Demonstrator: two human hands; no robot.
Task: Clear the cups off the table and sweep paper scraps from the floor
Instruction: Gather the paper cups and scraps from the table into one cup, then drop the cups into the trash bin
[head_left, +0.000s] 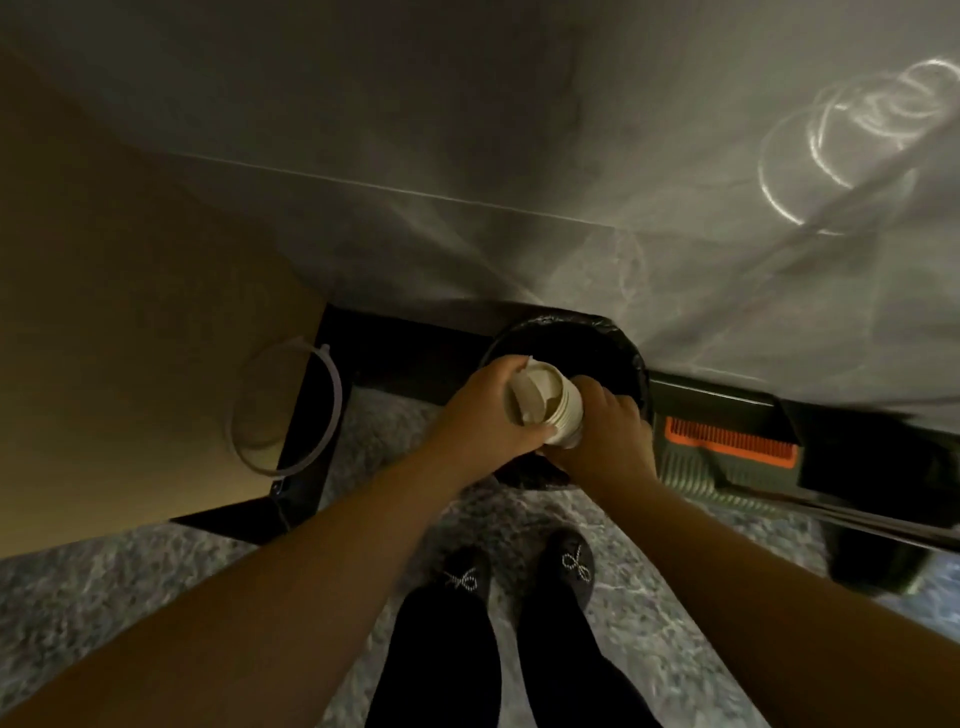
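Two bare forearms reach forward from the lower corners. The left hand (485, 415) curls round the rim end of a stack of nested white paper cups (543, 408), thumb on the ribbed side; crumpled white paper sits inside the top cup. The right hand (605, 434) wraps the stack's lower end. The cups hang tilted just above a round bin (613, 348) lined with a glossy black bag; its inside is too dark to read. At far left a tan panel (130, 322) carries a thin pale hoop (322, 410). Below, black slippers (519, 571) with beaded bows stand on mottled grey carpet (156, 582). Right of the bin leans a grey ribbed dustpan (727, 457) with an orange comb strip.
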